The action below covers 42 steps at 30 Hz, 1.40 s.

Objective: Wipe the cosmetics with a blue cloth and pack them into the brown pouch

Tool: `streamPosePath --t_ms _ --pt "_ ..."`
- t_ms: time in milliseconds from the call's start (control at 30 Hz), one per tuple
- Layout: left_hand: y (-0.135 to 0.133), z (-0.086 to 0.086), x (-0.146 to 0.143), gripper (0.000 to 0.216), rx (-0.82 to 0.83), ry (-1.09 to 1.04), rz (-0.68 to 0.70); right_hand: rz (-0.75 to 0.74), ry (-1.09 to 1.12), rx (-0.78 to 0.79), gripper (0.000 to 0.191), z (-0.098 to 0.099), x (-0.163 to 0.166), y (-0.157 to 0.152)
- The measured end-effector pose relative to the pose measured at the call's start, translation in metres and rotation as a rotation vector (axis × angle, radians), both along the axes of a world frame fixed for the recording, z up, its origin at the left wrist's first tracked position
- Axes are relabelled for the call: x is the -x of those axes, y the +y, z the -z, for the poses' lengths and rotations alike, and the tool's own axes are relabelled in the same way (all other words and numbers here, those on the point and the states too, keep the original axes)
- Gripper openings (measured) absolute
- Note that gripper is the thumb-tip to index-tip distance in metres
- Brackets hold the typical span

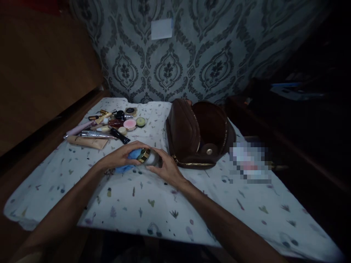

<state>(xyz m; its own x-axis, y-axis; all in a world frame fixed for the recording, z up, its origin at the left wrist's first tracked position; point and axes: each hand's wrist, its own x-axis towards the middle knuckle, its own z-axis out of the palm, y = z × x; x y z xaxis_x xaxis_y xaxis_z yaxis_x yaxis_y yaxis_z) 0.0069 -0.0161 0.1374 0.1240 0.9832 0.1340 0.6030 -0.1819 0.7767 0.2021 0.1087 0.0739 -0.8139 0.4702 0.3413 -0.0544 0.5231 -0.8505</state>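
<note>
A small jar (151, 159) with a shiny gold lid (144, 155) is held between my two hands above the patterned cloth. My right hand (167, 167) grips the jar's pale body from the right, thumb below and fingers above. On the other side, my left hand (124, 155) is closed around a blue cloth (134, 153) at the lid end. Part of the blue cloth hangs beneath that hand. Just right of my right hand stands a brown toiletry bag (182, 135), its zipped top gaping and its inside dark.
Several cosmetics lie at the left back, including a beige tube (87, 141), a pink round compact (129, 125) and a green-topped pot (140, 122). A blurred-out item (250, 162) is at the right. A wooden cabinet (46, 62) borders the left; patterned wallpaper (189, 54) is behind.
</note>
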Motion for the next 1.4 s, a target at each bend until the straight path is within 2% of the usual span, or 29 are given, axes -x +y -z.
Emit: streamPosePath --t_ms 133,233,333,433,533,667,867,967,1067,1167,1233,1300,1400 --pt "-0.002 -0.004 -0.009 0.078 0.076 0.056 -0.144 0.033 -0.015 -0.017 0.070 0.003 0.001 0.000" --pt "-0.003 -0.005 -0.015 0.066 0.151 0.141 -0.210 0.019 -0.008 -0.024 0.069 0.003 0.001 -0.001" --pt "-0.002 -0.003 -0.013 0.055 0.122 0.110 -0.163 0.012 -0.004 -0.029 0.069 0.003 0.001 -0.002" --pt "0.000 0.002 -0.005 0.061 0.038 0.025 -0.096 0.011 -0.002 -0.029 0.069 0.003 0.001 -0.001" --pt "0.000 0.004 0.000 0.063 0.023 0.002 -0.053 0.014 -0.004 -0.036 0.068 0.004 0.001 -0.001" --pt "0.000 0.005 -0.002 0.068 0.027 0.005 -0.102 0.017 0.002 -0.033 0.067 0.003 0.001 -0.001" --pt "0.001 0.007 -0.006 0.062 -0.013 0.001 -0.145 0.036 -0.022 -0.007 0.065 -0.003 0.000 -0.003" --pt "0.000 0.005 -0.006 0.068 0.010 -0.016 -0.170 0.040 -0.014 0.017 0.063 -0.003 0.000 -0.005" --pt "0.001 0.000 -0.007 0.066 -0.004 -0.056 -0.316 0.049 0.024 0.078 0.062 0.000 0.002 -0.004" --pt "0.003 -0.005 -0.013 0.044 -0.173 -0.191 -0.614 0.076 0.038 0.133 0.062 0.001 0.004 -0.004" --pt "0.004 -0.007 -0.022 0.040 -0.297 -0.282 -0.728 0.097 0.036 0.109 0.062 0.000 0.004 -0.005" --pt "0.005 -0.006 -0.034 0.039 -0.350 -0.247 -0.640 0.093 0.036 0.041 0.060 -0.003 0.003 -0.008" --pt "0.005 0.002 -0.051 0.033 -0.328 0.038 -0.310 0.078 0.038 -0.033 0.051 -0.006 0.000 -0.011"
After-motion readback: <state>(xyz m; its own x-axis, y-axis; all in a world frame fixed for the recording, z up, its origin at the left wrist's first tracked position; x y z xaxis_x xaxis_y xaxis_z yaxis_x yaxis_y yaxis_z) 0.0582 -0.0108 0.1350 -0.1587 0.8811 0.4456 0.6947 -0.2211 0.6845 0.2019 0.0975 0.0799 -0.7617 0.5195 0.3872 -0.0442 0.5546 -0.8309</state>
